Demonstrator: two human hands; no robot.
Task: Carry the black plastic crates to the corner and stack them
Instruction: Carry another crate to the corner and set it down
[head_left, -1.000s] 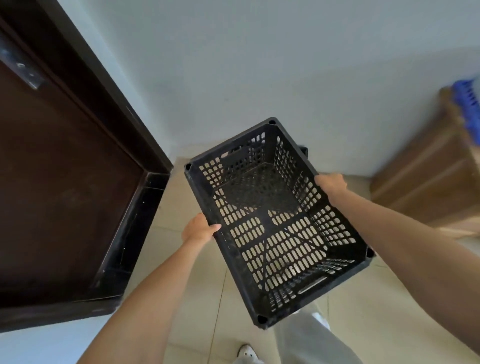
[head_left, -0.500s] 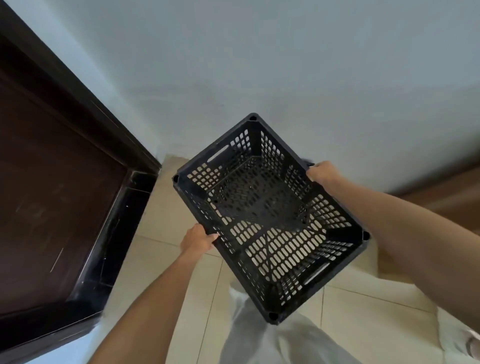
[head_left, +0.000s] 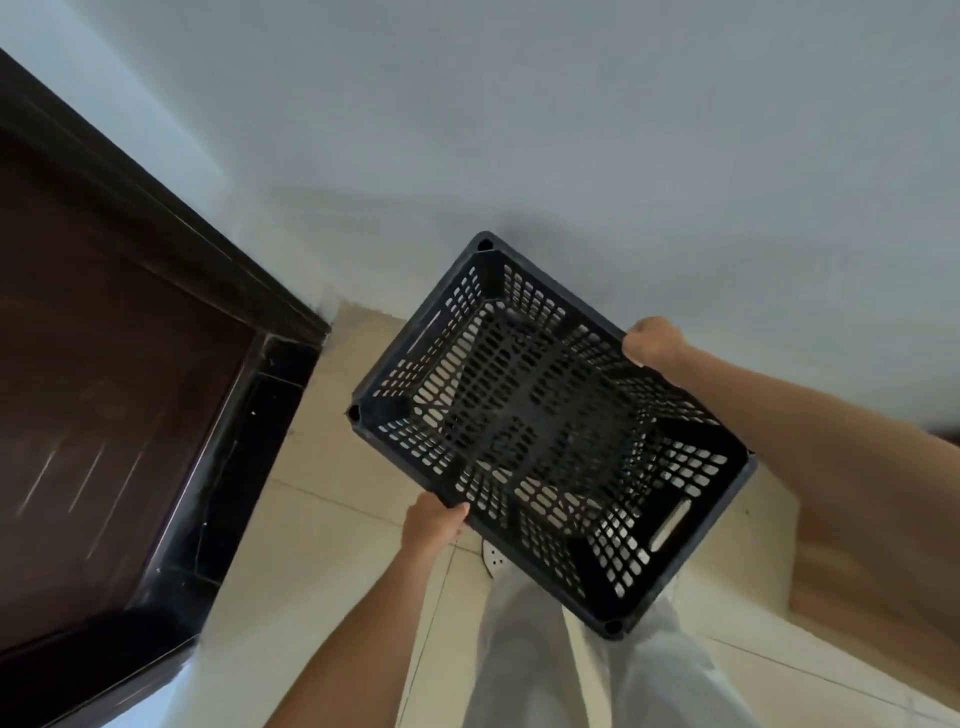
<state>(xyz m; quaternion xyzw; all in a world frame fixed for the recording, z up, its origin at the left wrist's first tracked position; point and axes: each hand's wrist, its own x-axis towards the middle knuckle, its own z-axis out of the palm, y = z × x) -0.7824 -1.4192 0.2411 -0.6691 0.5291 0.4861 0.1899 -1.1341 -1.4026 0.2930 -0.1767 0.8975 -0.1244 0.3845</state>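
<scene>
The black perforated plastic crate (head_left: 545, 431) is hanging above the beige tiled floor (head_left: 322, 545), its long axis running 11 to 5 o'clock. The left hand (head_left: 434, 525) is clamping its grip on the 7 o'clock long rim, the right hand (head_left: 652, 343) on the 1 o'clock rim.

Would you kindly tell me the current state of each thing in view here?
black crate, empty, tilted, held clear of the floor by both hands
left hand, gripping the crate's left rim
right hand, gripping the crate's right rim
</scene>
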